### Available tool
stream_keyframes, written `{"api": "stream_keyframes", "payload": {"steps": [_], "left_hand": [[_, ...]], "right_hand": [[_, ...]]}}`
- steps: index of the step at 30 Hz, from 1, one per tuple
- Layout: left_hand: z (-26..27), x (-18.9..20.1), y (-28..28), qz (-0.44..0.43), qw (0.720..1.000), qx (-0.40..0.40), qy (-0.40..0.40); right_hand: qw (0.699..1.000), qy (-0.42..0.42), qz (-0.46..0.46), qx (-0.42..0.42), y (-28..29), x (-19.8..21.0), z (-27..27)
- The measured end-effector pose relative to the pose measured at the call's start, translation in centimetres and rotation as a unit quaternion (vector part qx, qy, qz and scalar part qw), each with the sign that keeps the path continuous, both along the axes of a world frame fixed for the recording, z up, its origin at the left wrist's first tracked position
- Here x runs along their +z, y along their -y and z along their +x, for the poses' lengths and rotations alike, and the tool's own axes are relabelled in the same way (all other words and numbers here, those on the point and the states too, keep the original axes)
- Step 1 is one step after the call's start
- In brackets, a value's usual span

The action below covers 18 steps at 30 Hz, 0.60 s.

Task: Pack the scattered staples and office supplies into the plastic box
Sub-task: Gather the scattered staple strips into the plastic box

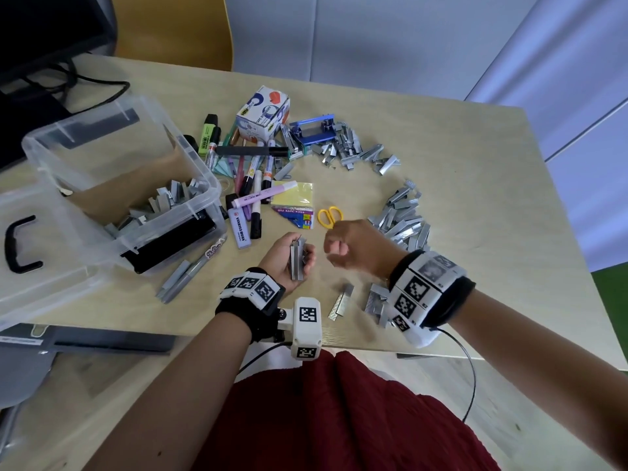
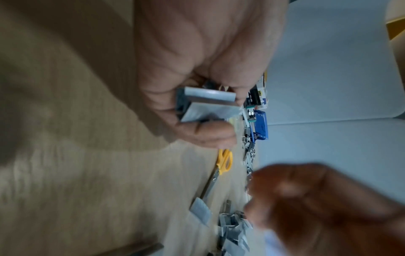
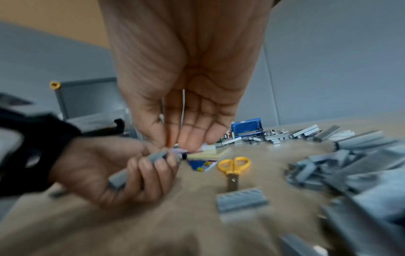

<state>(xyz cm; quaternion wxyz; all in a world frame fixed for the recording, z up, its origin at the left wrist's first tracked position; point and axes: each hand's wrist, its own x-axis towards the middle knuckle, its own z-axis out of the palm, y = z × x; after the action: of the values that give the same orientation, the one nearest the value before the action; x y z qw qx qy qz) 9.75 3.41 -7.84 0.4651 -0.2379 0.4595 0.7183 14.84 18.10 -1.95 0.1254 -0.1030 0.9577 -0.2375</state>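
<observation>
My left hand (image 1: 281,250) is palm up above the table's front edge and grips a bundle of grey staple strips (image 1: 297,259), also seen in the left wrist view (image 2: 208,104). My right hand (image 1: 350,248) hovers just to its right, with fingers (image 3: 192,131) together and pointing down and the thumb beside them. Nothing shows between them. The clear plastic box (image 1: 210,180) stands at the left and holds several staple strips (image 1: 163,202). More loose staples (image 1: 404,220) lie in an arc to the right and at the back (image 1: 350,147).
Markers and highlighters (image 1: 251,185), yellow sticky notes (image 1: 294,193), yellow scissors (image 1: 329,216), a tape dispenser carton (image 1: 263,112) and a blue punch (image 1: 314,130) lie mid-table. The box lid (image 1: 20,243) rests at the far left. A single strip (image 1: 341,300) lies near the front edge.
</observation>
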Motion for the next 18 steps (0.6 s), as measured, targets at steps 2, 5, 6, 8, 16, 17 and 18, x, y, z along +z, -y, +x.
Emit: {"api": "stream_keyframes", "payload": {"steps": [2,5,6,8,16,17,18], "left_hand": [[-0.2,-0.1,0.1,-0.011,1.0,-0.021,-0.011],[-0.6,-0.1,0.0,-0.022,0.999,-0.038,-0.022],[-0.6,-0.2,-0.1,-0.024,0.999,-0.039,-0.023],[-0.7,-0.3,-0.3,-0.022,0.999,-0.037,-0.022],[-1.1,-0.5,0.0,-0.007,0.999,-0.036,0.0],[-1.1,-0.5,0.0,-0.007,0.999,-0.035,0.001],[-1.0,-0.6,0.0,-0.006,0.999,-0.035,0.001]], "right_hand": [[0.995,0.057,0.063,0.051,-0.7,-0.5,1.3],[0.973,0.093,0.145,0.156,-0.8,-1.4,3.0],[0.965,0.088,0.166,0.183,-0.7,-1.8,3.4],[0.958,0.072,0.185,0.209,-0.3,-2.3,3.8],[0.998,0.068,0.006,0.01,-1.0,-3.1,1.5],[0.993,0.077,-0.061,-0.061,-1.4,-2.7,1.0],[0.978,0.085,-0.137,-0.133,-1.8,-2.3,0.5]]}}
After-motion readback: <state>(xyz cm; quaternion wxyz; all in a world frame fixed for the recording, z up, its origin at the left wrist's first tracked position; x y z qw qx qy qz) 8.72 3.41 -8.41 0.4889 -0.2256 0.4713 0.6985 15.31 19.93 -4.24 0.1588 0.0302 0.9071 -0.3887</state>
